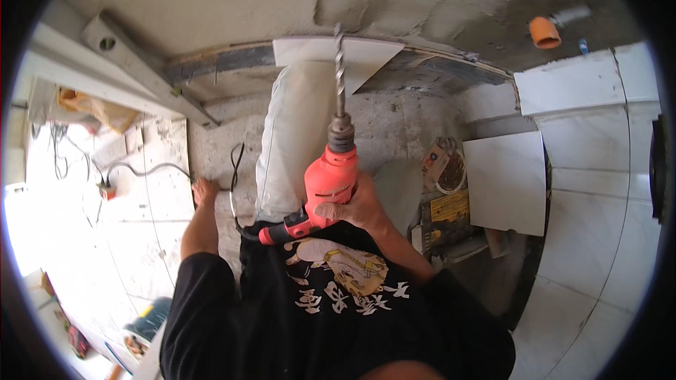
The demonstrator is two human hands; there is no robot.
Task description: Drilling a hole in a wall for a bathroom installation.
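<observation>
My right hand [355, 204] is wrapped round the body of a red power drill [331, 183], its thumb across the near side. A long spiral masonry bit [340, 63] sits in the drill's dark chuck [341, 134] and points away from me. Off to the left, low near the edge of the pale tiles, my left hand [205, 191] is closed on a black power cord [151, 166]. From there the cord loops up and comes back to the drill's handle. The fingertips of that hand are partly hidden.
A white tile piece [303, 49] lies beyond my knees against the rough wall [422, 0]. An orange pipe end [543, 32] sticks out at upper right. At right lean a loose white tile [505, 181] and a yellow-labelled box [449, 207]. A metal straightedge [141, 63] slants at upper left.
</observation>
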